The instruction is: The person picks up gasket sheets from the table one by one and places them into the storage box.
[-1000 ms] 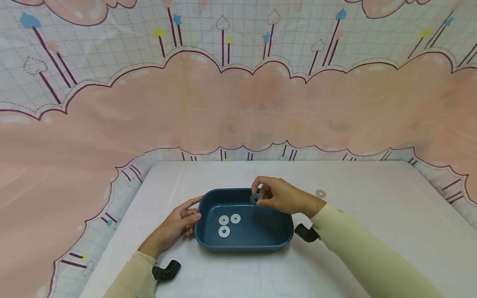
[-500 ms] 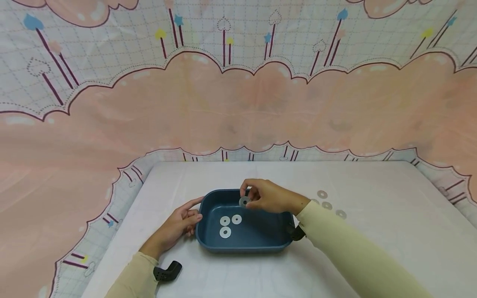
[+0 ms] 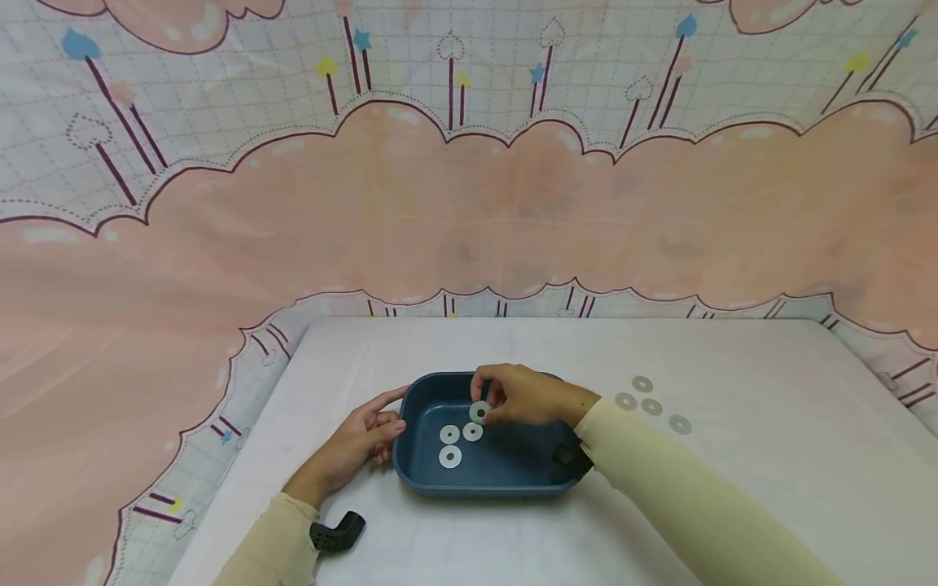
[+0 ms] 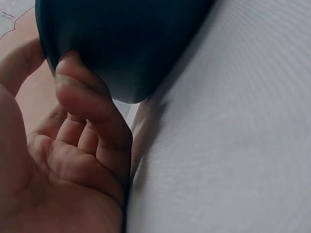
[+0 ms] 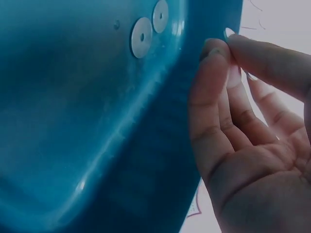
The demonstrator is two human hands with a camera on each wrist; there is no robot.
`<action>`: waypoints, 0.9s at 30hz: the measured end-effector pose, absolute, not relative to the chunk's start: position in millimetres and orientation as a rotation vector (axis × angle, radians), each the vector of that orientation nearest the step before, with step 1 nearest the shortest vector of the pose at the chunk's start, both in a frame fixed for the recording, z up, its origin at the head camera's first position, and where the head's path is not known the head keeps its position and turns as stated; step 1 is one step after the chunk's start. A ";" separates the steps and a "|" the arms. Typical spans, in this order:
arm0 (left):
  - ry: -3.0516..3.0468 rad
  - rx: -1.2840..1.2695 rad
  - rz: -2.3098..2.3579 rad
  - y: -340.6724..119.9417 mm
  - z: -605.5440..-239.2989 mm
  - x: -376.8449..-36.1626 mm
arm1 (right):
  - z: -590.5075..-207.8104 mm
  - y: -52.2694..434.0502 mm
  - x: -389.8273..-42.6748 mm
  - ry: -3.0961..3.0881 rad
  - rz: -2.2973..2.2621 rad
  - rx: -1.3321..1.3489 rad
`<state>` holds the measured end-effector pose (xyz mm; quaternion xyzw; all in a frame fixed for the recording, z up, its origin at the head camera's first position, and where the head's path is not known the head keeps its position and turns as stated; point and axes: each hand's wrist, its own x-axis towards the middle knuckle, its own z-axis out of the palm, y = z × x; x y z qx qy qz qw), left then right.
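A dark blue tray (image 3: 484, 491) sits on the white table with three white washers (image 3: 450, 456) flat on its floor. My right hand (image 3: 485, 404) is low inside the tray's far side and pinches a fourth washer (image 3: 479, 411) between thumb and fingertips, just above the lying ones. In the right wrist view only the washer's edge (image 5: 229, 33) shows at my fingertips (image 5: 214, 53), with two washers (image 5: 141, 37) on the tray floor (image 5: 73, 121). My left hand (image 3: 390, 412) holds the tray's left end; its curled fingers (image 4: 87, 97) press on the outer wall (image 4: 121, 43).
Several more washers (image 3: 651, 406) lie loose on the white table (image 3: 733, 456) to the right of the tray. A pink and white patterned cloth (image 3: 469, 212) hangs behind the table. Black wrist mounts (image 3: 337, 533) sit under both forearms.
My right hand has carried the washer left and down, from above the tray's far rim to just over the tray floor. The left hand has stayed on the tray.
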<state>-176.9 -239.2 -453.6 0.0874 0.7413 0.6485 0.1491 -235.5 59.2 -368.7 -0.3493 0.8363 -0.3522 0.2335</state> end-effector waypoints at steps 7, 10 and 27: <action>2.132 0.250 1.855 -238.8 -452.1 -176.9 | -379.0 52.1 -234.7 2.266 -0.890 -0.972; 2.131 0.256 1.857 -238.6 -452.0 -176.5 | -382.0 48.8 -234.4 2.270 -0.856 -0.965; 2.095 0.288 1.885 -239.1 -451.3 -175.8 | -399.9 38.8 -233.6 2.223 -0.705 -0.976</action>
